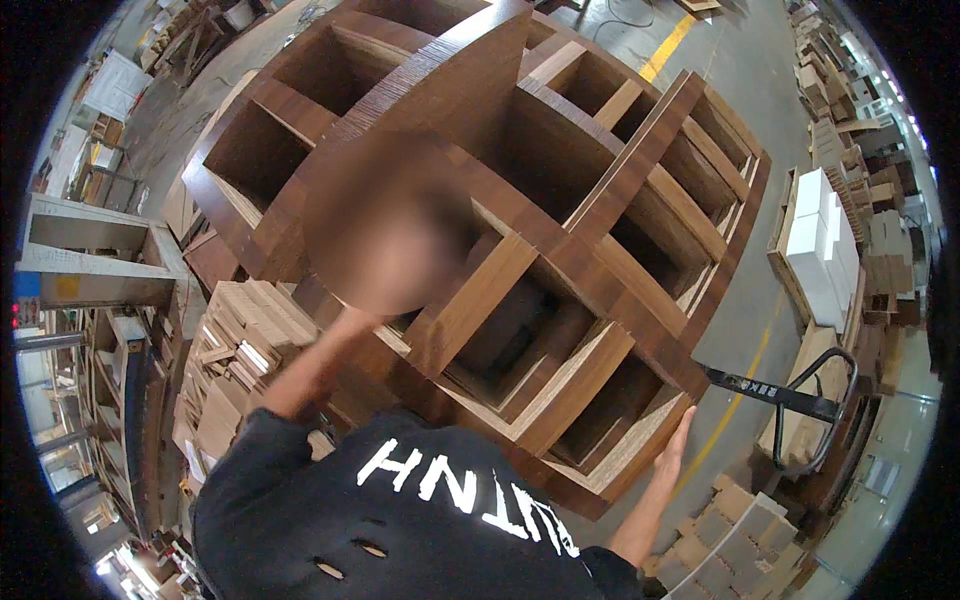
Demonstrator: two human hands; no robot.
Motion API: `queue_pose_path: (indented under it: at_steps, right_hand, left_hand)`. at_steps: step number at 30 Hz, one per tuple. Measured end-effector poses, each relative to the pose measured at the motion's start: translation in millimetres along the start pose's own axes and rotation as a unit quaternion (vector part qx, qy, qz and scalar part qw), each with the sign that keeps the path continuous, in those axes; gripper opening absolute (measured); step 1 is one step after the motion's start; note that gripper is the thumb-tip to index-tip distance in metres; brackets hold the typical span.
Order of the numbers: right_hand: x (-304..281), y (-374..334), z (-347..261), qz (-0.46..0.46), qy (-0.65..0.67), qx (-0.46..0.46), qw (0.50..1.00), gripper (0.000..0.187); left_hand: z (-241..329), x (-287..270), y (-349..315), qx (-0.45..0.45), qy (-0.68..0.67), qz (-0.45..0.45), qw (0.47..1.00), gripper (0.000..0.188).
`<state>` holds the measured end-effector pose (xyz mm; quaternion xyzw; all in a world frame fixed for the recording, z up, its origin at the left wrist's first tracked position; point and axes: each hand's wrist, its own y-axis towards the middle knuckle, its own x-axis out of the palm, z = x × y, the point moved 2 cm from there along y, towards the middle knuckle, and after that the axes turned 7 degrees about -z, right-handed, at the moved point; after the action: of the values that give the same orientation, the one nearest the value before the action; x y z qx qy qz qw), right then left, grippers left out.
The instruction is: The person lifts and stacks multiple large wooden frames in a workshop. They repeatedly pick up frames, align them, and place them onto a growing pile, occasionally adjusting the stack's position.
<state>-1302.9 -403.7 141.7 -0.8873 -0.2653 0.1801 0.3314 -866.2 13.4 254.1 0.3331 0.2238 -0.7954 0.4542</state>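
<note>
A large dark-brown wooden frame with several open compartments lies in front of me, its pale raw board edges facing up. Across its far left part, a broad dark panel rises above the other dividers. My left hand reaches over the near left part of the frame, but a blurred patch covers it, so its fingers and anything in them are hidden. At the near right corner, my right hand rests along the frame's outer side with its fingers stretched out, holding nothing visible.
Left of the frame stands a stack of cut boards, with a metal rack beyond. A black looped handle juts in at right. White blocks lie on a pallet, and stacked wooden pieces stand at lower right.
</note>
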Motion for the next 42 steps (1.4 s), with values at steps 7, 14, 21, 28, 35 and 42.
queue_pose_path:
  at_steps: [7,14,21,28,35,42]
  right_hand:
    - [-27,-5,28,-0.027,0.073,0.021,0.997,0.085]
    - [-22,-3,26,-0.153,0.112,-0.015,0.982,0.071]
    - [-26,-2,30,-0.115,0.080,-0.004,0.990,0.067]
    - [-9,-4,20,-0.133,0.043,-0.021,0.990,0.082]
    - [0,-7,15,-0.165,0.067,-0.031,0.984,0.073]
    - [-2,-5,19,-0.081,0.051,-0.029,0.995,0.074]
  left_hand:
    - [-106,28,-140,-0.207,-0.100,0.339,0.912,0.069]
    - [-136,61,-149,-0.311,-0.690,0.329,0.564,0.061]
    - [-138,57,-152,-0.341,-0.638,0.280,0.632,0.088]
    - [-138,48,-144,-0.357,-0.614,0.281,0.645,0.094]
    - [-145,51,-143,-0.395,-0.588,0.319,0.630,0.075]
    - [-132,41,-140,-0.400,-0.614,0.312,0.605,0.090]
